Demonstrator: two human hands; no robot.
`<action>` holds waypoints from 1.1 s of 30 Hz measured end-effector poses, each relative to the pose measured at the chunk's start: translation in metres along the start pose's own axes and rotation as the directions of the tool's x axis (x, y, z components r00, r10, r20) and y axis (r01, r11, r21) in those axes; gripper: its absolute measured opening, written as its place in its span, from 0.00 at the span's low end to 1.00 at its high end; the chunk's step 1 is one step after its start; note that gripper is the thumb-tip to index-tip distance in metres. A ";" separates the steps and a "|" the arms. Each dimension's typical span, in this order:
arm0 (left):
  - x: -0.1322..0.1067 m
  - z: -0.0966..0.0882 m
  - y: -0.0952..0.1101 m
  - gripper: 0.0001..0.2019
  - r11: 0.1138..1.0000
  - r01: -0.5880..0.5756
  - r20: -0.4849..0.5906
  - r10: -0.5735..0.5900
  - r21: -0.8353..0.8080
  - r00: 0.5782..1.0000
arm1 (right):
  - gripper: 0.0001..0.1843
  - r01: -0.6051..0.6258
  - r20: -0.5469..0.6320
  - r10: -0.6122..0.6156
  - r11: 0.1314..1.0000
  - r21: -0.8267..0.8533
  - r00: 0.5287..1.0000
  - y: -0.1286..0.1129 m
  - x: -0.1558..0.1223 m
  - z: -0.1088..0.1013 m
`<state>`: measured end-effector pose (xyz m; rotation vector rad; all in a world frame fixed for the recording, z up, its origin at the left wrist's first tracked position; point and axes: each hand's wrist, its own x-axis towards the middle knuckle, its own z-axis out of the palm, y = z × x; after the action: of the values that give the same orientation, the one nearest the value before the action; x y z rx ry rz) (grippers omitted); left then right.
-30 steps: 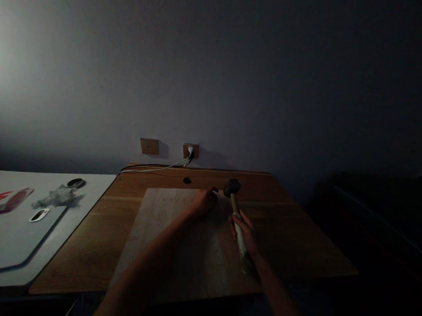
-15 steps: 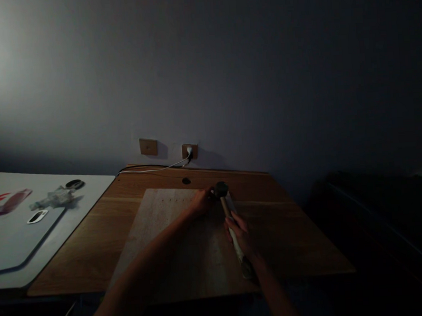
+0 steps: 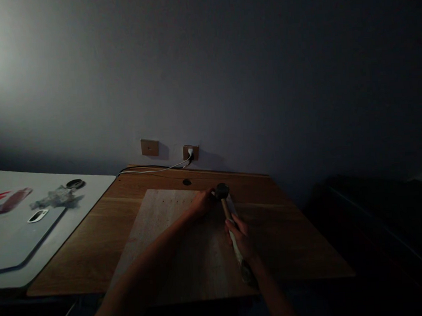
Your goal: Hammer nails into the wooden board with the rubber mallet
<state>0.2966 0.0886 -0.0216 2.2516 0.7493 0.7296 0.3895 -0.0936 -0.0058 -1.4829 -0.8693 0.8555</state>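
Observation:
A hammer [image 3: 222,191] with a dark head and a wooden handle is gripped around the handle by my right hand [image 3: 240,232]. Its head hangs over the far right corner of a pale wooden board [image 3: 158,228]. Close beside the hammer head, my left hand [image 3: 202,201] rests at the board's far edge with its fingers pinched together. What those fingers hold, if anything, is too dark and small to make out. Several small dark marks run in a row along the board's far side.
The board lies on a brown wooden table [image 3: 291,239] against the wall. A white table [image 3: 94,184] at left carries a grey cutting board [image 3: 12,246], a crumpled plastic bag [image 3: 58,198], a roll of tape [image 3: 76,184] and a red-and-white packet [image 3: 6,200]. Cables run to a wall socket [image 3: 191,152].
Almost nothing differs. The whole view has shifted very slightly, and the hammer and both hands keep nearly the same places.

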 end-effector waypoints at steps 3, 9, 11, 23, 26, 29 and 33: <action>0.001 -0.003 0.001 0.22 1.000 0.010 0.032 -0.011 0.019 0.999 | 0.25 0.017 0.006 -0.017 1.000 -0.011 1.000 0.002 0.000 -0.001; 0.009 -0.031 0.002 0.17 0.990 0.027 0.229 -0.058 0.140 0.972 | 0.24 -0.007 -0.005 0.008 0.997 0.075 1.000 0.010 0.002 -0.003; 0.009 -0.044 0.005 0.16 0.984 -0.014 0.371 -0.053 0.177 0.927 | 0.25 -0.031 -0.019 0.033 0.994 0.105 0.999 0.010 0.003 -0.003; 0.007 -0.050 0.022 0.05 0.906 -0.113 0.585 -0.164 0.408 0.794 | 0.39 -0.122 -0.090 0.126 0.991 0.048 0.988 0.014 0.005 -0.003; 0.006 -0.048 0.025 0.04 0.885 -0.120 0.555 -0.172 0.449 0.814 | 0.36 -0.111 -0.073 0.113 0.993 0.031 0.991 0.014 0.005 -0.004; 0.005 -0.047 0.028 0.04 0.876 -0.121 0.536 -0.171 0.466 0.827 | 0.33 -0.073 -0.082 0.075 0.997 0.034 0.994 0.012 0.006 -0.005; 0.004 -0.046 0.030 0.04 0.884 -0.122 0.518 -0.149 0.452 0.842 | 0.33 -0.077 -0.095 0.080 0.997 0.032 0.992 0.011 0.005 -0.004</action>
<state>0.2775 0.0910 0.0301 2.6941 0.7010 -0.1526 0.3960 -0.0915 -0.0162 -1.5284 -0.7291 0.8437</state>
